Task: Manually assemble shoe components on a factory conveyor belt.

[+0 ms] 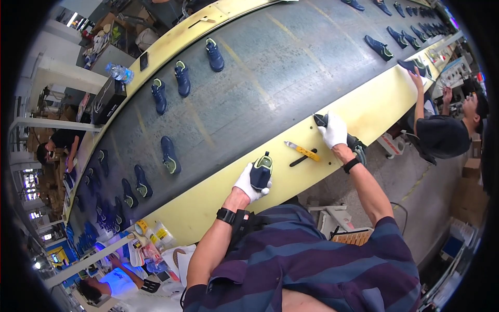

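My left hand (250,184), in a white glove, is closed around a navy shoe (261,172) with lime-green lining. The shoe's opening faces up, above the near yellow ledge. My right hand (334,131), also gloved in white, grips a small dark object (320,120) with a narrow pale tip; its kind is not clear. On the ledge between my hands lies a yellow-handled utility knife (303,150), across a thin black piece (298,160). Beside my right wrist, at the ledge's edge, is a dark item with green parts (356,147), partly hidden by my forearm.
A grey conveyor belt (249,78) carries several navy shoes beyond the yellow ledge (192,208). At right, a co-worker (444,130) touches a shoe (413,66). A water bottle (119,73) and a black box (108,101) stand at the far left rim. Tape and bags lie lower left.
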### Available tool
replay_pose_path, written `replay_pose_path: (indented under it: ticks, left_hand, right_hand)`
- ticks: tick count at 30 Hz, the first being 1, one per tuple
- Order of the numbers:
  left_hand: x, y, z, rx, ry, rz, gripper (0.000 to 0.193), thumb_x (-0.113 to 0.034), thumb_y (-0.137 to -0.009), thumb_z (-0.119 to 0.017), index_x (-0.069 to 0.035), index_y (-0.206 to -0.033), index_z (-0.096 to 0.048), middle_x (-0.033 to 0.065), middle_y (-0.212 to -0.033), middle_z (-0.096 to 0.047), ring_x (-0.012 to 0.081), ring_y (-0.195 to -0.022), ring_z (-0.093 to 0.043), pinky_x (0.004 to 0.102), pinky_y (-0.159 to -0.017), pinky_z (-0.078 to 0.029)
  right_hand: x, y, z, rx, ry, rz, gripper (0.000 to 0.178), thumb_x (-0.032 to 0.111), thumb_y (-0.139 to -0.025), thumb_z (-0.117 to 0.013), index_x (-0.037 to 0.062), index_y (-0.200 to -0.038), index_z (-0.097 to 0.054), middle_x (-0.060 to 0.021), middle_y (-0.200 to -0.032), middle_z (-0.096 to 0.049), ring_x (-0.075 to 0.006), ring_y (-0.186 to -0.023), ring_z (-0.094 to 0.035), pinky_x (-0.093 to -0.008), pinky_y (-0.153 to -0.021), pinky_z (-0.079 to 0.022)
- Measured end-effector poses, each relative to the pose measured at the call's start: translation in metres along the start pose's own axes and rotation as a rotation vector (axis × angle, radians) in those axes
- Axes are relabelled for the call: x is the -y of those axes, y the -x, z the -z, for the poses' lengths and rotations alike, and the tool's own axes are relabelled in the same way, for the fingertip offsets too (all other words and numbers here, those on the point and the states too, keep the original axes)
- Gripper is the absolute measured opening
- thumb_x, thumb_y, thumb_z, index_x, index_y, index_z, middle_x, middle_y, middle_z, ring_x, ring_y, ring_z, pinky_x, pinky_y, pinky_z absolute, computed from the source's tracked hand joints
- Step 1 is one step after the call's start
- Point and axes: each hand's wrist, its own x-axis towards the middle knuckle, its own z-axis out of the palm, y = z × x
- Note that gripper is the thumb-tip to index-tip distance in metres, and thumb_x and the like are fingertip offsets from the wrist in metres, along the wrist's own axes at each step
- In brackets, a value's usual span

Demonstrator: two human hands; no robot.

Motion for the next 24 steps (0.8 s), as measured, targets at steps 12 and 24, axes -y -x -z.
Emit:
replay_pose_path:
  ticks: [12, 24]
  left_hand:
    - [0.000, -0.024, -0.039, -0.125, -0.057, -0.016, 0.059, -0.063, -0.111, -0.028, -0.016, -0.111, -0.064, 0.0047, -0.090, -0.064, 0.0266, -0.075, -0.060, 0.0336, -0.049, -0.042]
    - [0.009, -0.038, -0.042, -0.135, -0.107, -0.002, 0.055, -0.066, -0.109, -0.031, -0.020, -0.121, -0.059, 0.0054, -0.100, -0.068, 0.0306, -0.074, -0.061, 0.0338, -0.045, -0.035]
  right_hand:
    - [0.082, 0.065, 0.129, 0.334, -0.614, 0.321, 0.036, 0.031, -0.083, -0.090, 0.0034, -0.083, -0.067, -0.0146, -0.068, -0.066, -0.0289, -0.058, -0.066, -0.0383, -0.056, -0.052]
    - [0.111, 0.053, 0.134, 0.536, -0.354, 0.131, 0.047, 0.045, -0.085, -0.085, 0.0004, -0.089, -0.070, -0.0204, -0.077, -0.071, -0.0350, -0.069, -0.072, -0.0428, -0.065, -0.056]
